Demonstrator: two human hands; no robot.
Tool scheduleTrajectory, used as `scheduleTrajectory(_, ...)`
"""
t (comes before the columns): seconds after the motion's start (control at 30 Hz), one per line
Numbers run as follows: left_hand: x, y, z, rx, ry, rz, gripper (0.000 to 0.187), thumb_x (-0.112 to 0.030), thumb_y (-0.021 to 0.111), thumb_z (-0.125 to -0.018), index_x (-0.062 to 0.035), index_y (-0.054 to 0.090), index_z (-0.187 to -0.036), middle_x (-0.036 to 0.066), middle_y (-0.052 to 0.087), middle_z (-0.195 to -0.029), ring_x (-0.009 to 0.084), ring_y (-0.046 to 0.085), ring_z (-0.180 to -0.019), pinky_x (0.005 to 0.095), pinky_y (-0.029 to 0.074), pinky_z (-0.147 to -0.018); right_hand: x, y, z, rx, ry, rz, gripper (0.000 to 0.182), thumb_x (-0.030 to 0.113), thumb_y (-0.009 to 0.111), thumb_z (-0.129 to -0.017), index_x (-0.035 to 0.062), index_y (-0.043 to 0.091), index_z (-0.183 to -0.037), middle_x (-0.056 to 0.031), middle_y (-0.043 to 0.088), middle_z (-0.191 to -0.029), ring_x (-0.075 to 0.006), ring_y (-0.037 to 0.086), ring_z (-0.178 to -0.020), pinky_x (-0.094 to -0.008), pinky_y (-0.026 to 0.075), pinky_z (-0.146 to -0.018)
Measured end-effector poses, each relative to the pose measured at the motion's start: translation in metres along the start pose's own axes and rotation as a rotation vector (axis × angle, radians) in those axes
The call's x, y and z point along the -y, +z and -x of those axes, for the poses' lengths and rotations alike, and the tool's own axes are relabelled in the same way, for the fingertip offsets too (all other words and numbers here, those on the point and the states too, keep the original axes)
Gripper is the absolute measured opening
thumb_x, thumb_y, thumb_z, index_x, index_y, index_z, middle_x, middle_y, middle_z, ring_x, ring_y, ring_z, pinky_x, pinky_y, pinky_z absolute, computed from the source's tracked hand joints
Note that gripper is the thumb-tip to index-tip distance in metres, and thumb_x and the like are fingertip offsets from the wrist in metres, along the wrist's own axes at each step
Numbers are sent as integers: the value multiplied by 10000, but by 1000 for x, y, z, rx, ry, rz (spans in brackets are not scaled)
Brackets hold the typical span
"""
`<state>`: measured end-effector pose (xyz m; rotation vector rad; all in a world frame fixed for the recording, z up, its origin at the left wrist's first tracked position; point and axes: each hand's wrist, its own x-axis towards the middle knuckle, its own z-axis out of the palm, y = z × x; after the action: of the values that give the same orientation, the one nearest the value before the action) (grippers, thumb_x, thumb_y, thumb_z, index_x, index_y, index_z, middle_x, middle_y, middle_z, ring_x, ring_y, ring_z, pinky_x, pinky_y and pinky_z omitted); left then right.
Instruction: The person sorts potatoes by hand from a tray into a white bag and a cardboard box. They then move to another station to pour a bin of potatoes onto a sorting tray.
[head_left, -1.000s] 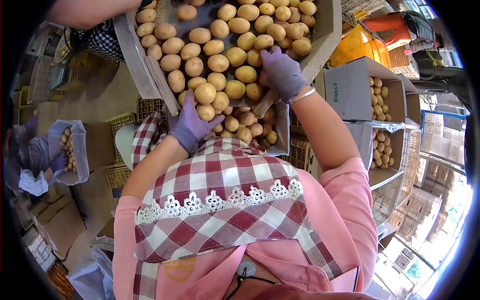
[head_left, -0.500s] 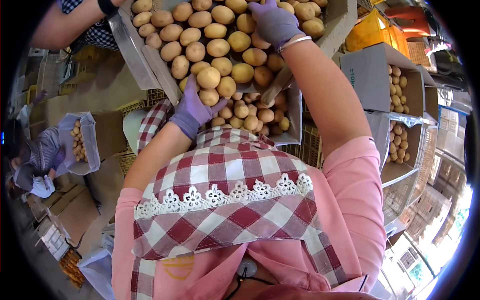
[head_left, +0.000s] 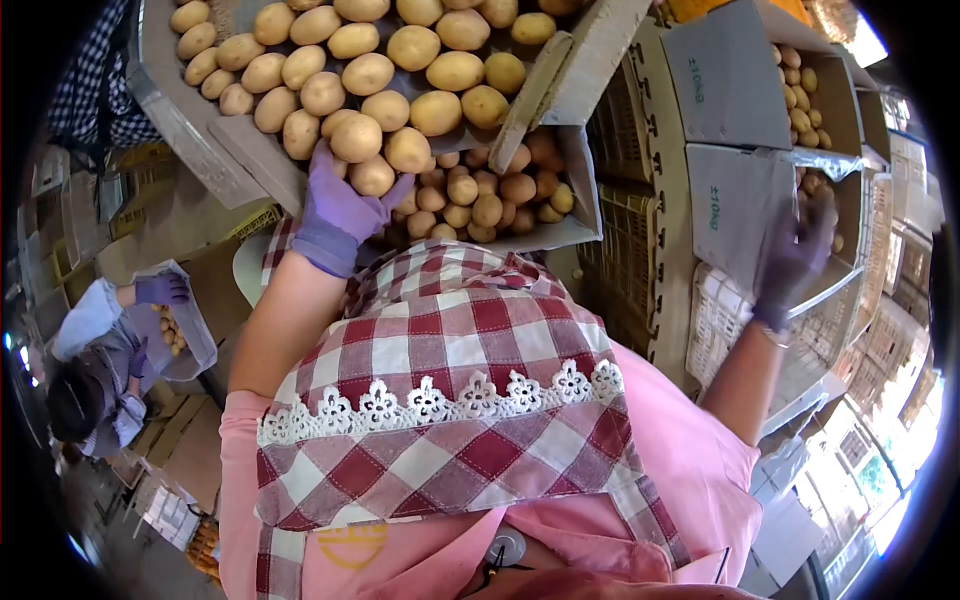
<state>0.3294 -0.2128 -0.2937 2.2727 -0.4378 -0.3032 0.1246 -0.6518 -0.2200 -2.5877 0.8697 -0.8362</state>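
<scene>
Potatoes [head_left: 413, 47] lie across a sorting tray [head_left: 235, 150] at the top. At the tray's lower edge my left hand [head_left: 345, 205], in a purple glove, is cupped with thumb and fingers apart around a few potatoes, holding them from below. A box [head_left: 583, 190] full of potatoes sits under the tray's opening, just right of that hand. My right hand [head_left: 797, 250], gloved and smeared by motion, is out at the right, over the edge of a grey box [head_left: 735, 205] with potatoes inside. Whether it holds anything is hidden by the blur.
Another grey box [head_left: 725, 75] of potatoes stands at the upper right. Yellow crates [head_left: 625, 240] are stacked between the tray and those boxes. At the left a co-worker [head_left: 90, 350] in gloves leans by a box [head_left: 195, 325] of potatoes. Checked cloth shows at the upper left.
My right hand has left the tray's potatoes and swung right and down to the grey boxes. My left hand remains at the tray's lower edge. The view has shifted, and the co-worker's arm has moved.
</scene>
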Motion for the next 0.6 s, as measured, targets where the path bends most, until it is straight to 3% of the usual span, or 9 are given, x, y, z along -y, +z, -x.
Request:
scheduleTrajectory(0.03,-8,-1,-1,11,-103,228,875,-322,830,-702,14,336,-1341,158,462,-1337,272,463,-1240,361,402,-1041,5,33,39,99,-153,-187,411,95,678,-857,-8,567,-1240,-136,645,-1152,-219,643,-973,-305,536,-806)
scheduleTrajectory(0.07,-16,-1,-2,-1,-209,455,852,-339,815,-715,3,347,-1339,154,463,-1335,274,460,-1243,371,410,-1034,46,55,64,346,-106,-142,436,117,710,-819,32,582,-1227,-168,648,-1125,-255,659,-915,-313,534,-785)
scheduleTrajectory(0.13,-2,-4,-2,77,-87,169,806,-365,765,-762,-29,335,-1355,133,435,-1365,276,441,-1260,402,427,-1023,88,115,104,742,-205,-343,539,272,671,-804,101,526,-1294,-183,657,-1006,-318,655,-939,-390,534,-785)
scheduleTrajectory(0.23,6,-3,-5,151,84,-230,810,-359,755,-771,-46,304,-1367,119,414,-1385,267,432,-1267,410,441,-1012,121,192,149,1447,-450,-20,713,269,605,-817,242,313,-1467,-208,517,-1262,-309,670,-842,-443,539,-655)
scheduleTrajectory(0.3,-6,0,-7,127,171,-466,918,-297,835,-694,-15,268,-1359,132,431,-1364,244,451,-1247,365,434,-1012,134,237,191,1199,-565,-72,571,208,582,-817,213,456,-1373,-205,549,-1201,-298,667,-704,-470,510,-532)
scheduleTrajectory(0.37,-11,-13,-2,167,168,-581,934,-272,845,-682,-6,255,-1354,132,449,-1345,231,466,-1231,356,428,-1012,178,260,190,1185,-335,-438,392,239,559,-846,181,553,-1233,-190,605,-1124,-307,656,-823,-444,505,-658)
scheduleTrajectory(0.43,-8,-9,0,170,28,-276,922,-306,843,-683,-4,263,-1333,131,470,-1335,239,488,-1217,364,423,-1019,220,290,190,1299,-32,-709,274,269,535,-874,149,649,-1093,-176,661,-1047,-316,646,-943,-419,499,-784)
scheduleTrajectory(0.5,-12,-12,-4,192,-58,-248,916,-316,843,-684,-7,266,-1325,130,475,-1333,242,495,-1214,364,420,-1023,233,356,244,1184,-505,-197,223,295,575,-854,108,689,-893,-149,691,-891,-299,659,-872,-427,494,-758)
scheduleTrajectory(0.6,-13,-18,-1,167,107,-456,948,-317,844,-681,-7,245,-1347,121,490,-1325,257,504,-1204,376,420,-1022,210,322,225,1178,-354,-701,231,307,586,-844,98,684,-851,-125,685,-841,-304,652,-844,-424,488,-737)
